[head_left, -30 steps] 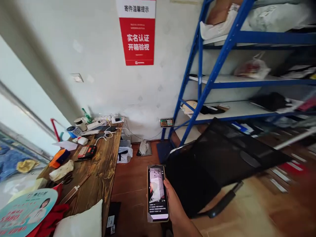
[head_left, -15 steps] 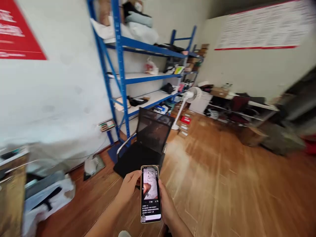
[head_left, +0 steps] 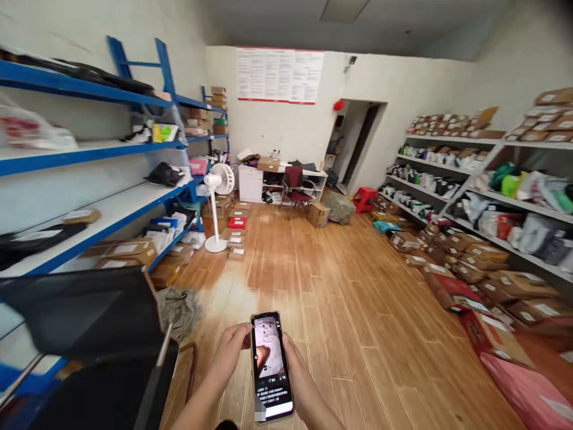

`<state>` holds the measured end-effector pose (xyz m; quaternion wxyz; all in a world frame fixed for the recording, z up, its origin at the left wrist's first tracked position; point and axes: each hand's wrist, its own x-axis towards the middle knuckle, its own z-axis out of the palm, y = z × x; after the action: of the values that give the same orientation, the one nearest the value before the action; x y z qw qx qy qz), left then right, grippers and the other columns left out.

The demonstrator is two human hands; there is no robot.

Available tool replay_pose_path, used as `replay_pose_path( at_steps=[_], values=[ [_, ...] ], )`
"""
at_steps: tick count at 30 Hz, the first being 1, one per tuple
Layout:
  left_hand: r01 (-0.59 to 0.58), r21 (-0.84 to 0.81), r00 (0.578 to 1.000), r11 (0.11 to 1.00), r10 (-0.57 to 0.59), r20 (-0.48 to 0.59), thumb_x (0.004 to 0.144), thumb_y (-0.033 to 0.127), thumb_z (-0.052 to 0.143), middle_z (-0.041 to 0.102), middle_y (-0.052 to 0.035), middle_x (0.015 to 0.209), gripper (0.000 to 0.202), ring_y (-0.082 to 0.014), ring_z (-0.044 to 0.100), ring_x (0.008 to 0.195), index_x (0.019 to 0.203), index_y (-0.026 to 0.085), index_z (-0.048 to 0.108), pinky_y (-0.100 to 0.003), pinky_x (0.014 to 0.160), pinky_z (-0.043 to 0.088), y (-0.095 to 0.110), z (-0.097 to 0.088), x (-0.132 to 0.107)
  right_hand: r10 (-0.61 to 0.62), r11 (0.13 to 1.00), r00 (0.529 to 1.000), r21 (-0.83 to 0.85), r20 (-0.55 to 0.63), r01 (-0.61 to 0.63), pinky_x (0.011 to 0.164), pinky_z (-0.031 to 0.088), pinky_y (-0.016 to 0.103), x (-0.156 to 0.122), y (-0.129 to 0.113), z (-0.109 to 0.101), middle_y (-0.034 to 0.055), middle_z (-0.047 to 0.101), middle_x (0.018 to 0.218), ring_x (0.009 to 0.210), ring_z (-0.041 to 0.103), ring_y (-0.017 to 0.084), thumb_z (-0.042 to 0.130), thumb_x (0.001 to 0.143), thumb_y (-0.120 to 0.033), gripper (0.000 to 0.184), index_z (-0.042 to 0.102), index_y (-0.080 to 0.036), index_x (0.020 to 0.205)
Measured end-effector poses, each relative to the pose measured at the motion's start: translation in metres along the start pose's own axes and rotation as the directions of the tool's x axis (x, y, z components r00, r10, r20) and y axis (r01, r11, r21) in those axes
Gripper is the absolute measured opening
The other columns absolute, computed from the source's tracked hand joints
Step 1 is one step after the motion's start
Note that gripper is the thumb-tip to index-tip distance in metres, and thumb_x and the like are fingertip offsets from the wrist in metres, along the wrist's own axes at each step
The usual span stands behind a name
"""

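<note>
A phone (head_left: 270,365) with a lit screen showing a parcel label photo is low in the middle of the view. My right hand (head_left: 299,375) wraps round its right edge and back. My left hand (head_left: 233,347) is closed on its upper left edge, thumb near the side. Both forearms reach up from the bottom of the frame above the wooden floor (head_left: 340,298).
A black mesh chair (head_left: 89,334) stands close at the lower left. Blue shelving (head_left: 98,155) lines the left wall, with a white standing fan (head_left: 217,203) beyond. Grey shelves (head_left: 492,179) and several parcels (head_left: 452,263) crowd the right side. A desk (head_left: 277,179) and doorway (head_left: 358,143) are at the back.
The view has swung right from the desk and wall corner to the whole room. My left hand has joined the right on the phone; the phone stays in front of me.
</note>
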<state>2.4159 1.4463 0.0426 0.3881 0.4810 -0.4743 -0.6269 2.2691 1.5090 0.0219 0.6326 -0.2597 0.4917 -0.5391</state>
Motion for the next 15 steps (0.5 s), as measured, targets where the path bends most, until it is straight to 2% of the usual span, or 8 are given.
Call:
replay_pose_path(
  at_steps=[5,8,10,12,15],
  values=[
    [0.048,0.052,0.993,0.998,-0.053,0.106,0.068,0.055,0.053,0.061,-0.0037,0.061,0.039,-0.0205,0.056,0.067,0.059,0.017,0.059,-0.033,0.071,0.043,0.014,0.049,0.120,-0.037,0.997,0.995,0.057,-0.088,0.042,0.085,0.049,0.038,0.089,-0.042,-0.044,0.0081,0.071,0.097,0.095,0.063,0.028,0.057,0.074,-0.071,0.062,0.068,-0.017,0.102],
    [0.059,0.102,0.981,0.993,-0.077,0.180,0.064,0.061,0.057,0.056,-0.0021,0.055,0.045,-0.0187,0.052,0.060,0.053,0.017,0.054,-0.033,0.066,0.041,0.020,0.080,0.207,-0.033,0.992,0.989,0.113,-0.142,0.049,0.084,0.050,0.038,0.157,-0.063,-0.072,0.0089,0.071,0.100,0.095,0.064,0.028,0.055,0.076,-0.070,0.062,0.067,-0.017,0.106],
    [0.060,0.137,0.969,0.989,-0.090,0.229,0.061,0.063,0.058,0.051,-0.0002,0.051,0.047,-0.0165,0.047,0.056,0.049,0.018,0.050,-0.031,0.063,0.037,0.028,0.104,0.267,-0.027,0.988,0.979,0.144,-0.204,0.057,0.081,0.051,0.039,0.203,-0.082,-0.090,0.0086,0.071,0.094,0.092,0.065,0.028,0.056,0.075,-0.070,0.062,0.068,-0.017,0.103],
    [0.058,0.167,0.955,0.984,-0.104,0.278,0.060,0.064,0.057,0.047,0.0011,0.050,0.048,-0.0150,0.044,0.055,0.047,0.019,0.047,-0.031,0.061,0.034,0.041,0.131,0.325,-0.031,0.983,0.964,0.166,-0.263,0.077,0.078,0.052,0.041,0.245,-0.108,-0.108,0.0087,0.071,0.087,0.089,0.066,0.029,0.056,0.074,-0.071,0.062,0.068,-0.016,0.100],
    [0.061,0.207,0.917,0.976,-0.137,0.375,0.064,0.062,0.050,0.050,0.0006,0.053,0.044,-0.0160,0.046,0.058,0.052,0.019,0.052,-0.031,0.062,0.033,0.067,0.175,0.402,-0.052,0.975,0.937,0.184,-0.347,0.122,0.077,0.053,0.043,0.298,-0.157,-0.134,0.0091,0.071,0.083,0.090,0.066,0.031,0.056,0.074,-0.072,0.063,0.068,-0.015,0.100]
  ],
)
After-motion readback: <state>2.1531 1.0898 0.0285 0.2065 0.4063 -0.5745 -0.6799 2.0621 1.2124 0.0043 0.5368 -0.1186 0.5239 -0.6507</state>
